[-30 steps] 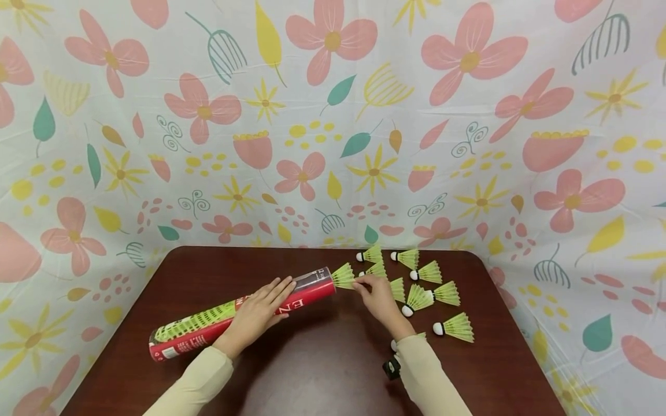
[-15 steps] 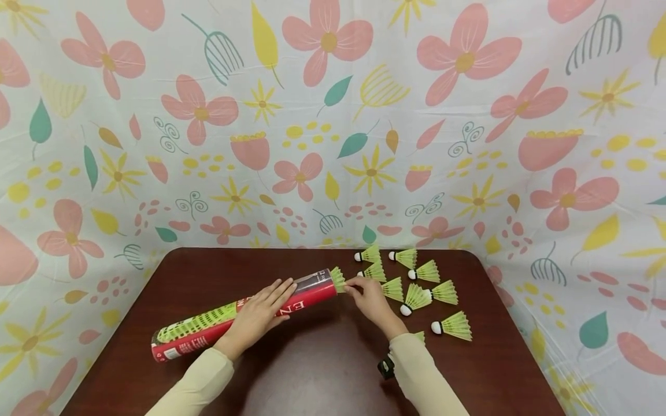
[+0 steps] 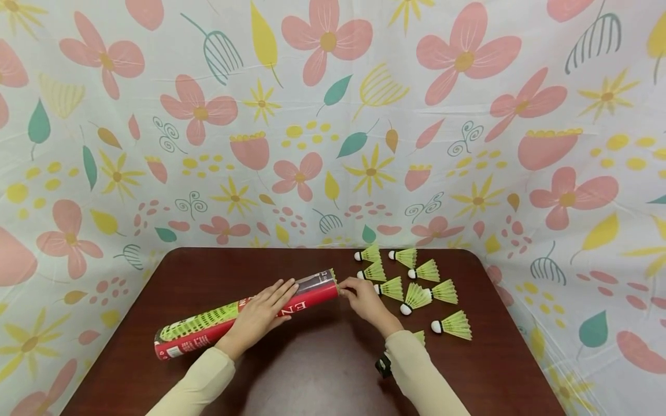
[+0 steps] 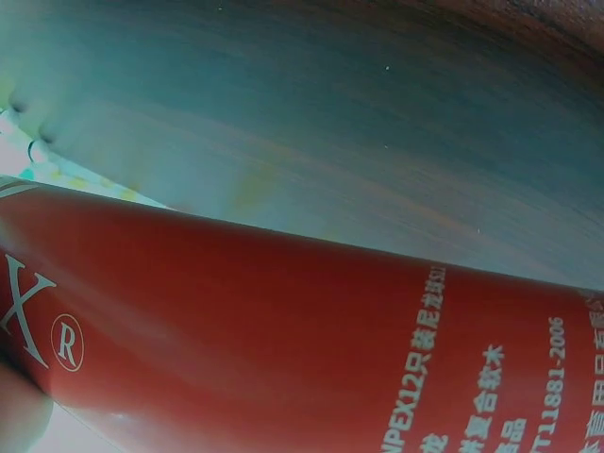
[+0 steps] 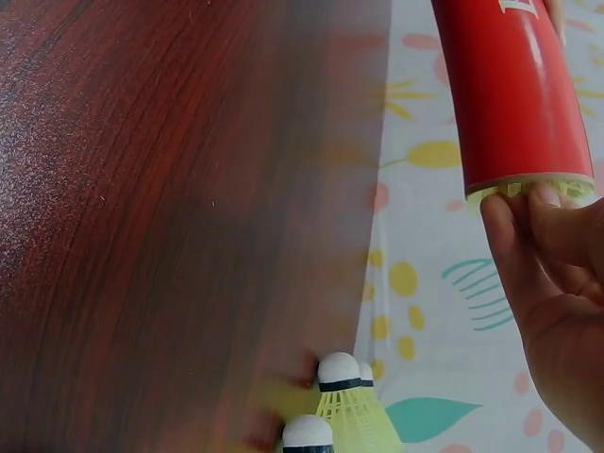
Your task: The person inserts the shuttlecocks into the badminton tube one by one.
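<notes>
A red shuttlecock tube point(image 3: 208, 328) with a yellow-green printed side lies slanted across the table in the head view. My left hand point(image 3: 260, 316) holds it from above, fingers laid over the top and thumb on the near side. At the tube's right-hand mouth, my right hand point(image 3: 364, 299) pinches the skirt edge of a yellow shuttlecock point(image 5: 479, 197). Only the rim of that skirt shows in the right wrist view; the rest sits hidden inside the tube. Red tube wall and white lettering fill the lower left wrist view.
Several yellow shuttlecocks with white heads, one of them a nearer shuttlecock point(image 3: 451, 326), lie scattered on the right of the dark brown table point(image 3: 312, 375). One is partly covered by the right sleeve point(image 3: 418, 370). A flowered cloth point(image 3: 328, 115) hangs behind the table.
The shuttlecock has slid leftward into the tube, from its skirt standing well out to only the rim showing. My right hand has followed it left; the left hand keeps its place on the tube.
</notes>
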Available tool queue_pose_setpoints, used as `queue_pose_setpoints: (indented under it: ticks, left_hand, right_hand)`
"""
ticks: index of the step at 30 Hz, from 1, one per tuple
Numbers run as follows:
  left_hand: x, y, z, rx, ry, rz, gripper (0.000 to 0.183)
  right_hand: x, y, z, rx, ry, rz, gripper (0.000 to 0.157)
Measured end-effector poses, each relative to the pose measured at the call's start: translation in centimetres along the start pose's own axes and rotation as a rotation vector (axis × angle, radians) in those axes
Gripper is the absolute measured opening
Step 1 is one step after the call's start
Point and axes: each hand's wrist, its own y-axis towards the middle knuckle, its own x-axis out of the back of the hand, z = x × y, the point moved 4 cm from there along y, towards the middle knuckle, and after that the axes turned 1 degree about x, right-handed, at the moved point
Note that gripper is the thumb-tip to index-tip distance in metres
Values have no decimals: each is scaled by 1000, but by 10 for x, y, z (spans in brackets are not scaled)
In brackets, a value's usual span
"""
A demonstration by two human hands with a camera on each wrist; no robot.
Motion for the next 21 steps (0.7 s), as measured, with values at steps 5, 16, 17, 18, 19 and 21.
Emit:
queue_pose_setpoints:
  ticks: [5, 16, 17, 18, 19, 21]
  left_hand:
    - [1, 1, -2, -1, 7, 9, 83]
    - [-2, -3, -1, -1, 0, 12, 75]
    - [-2, -3, 0, 0, -2, 14, 74]
    - [-2, -3, 0, 1, -3, 14, 74]
    - [-2, -3, 0, 1, -1, 14, 74]
    - [-2, -3, 1, 2, 0, 15, 74]
  right_hand:
    - [-3, 0, -1, 8, -11, 19, 15]
    - [-5, -1, 0, 59, 14, 72, 12]
    - [-5, -1, 0, 65, 15, 71, 12]
    - [-5, -1, 0, 66, 16, 70, 12]
    - [-5, -1, 0, 67, 14, 67, 12]
    - [-4, -1, 0, 63, 11, 63, 13]
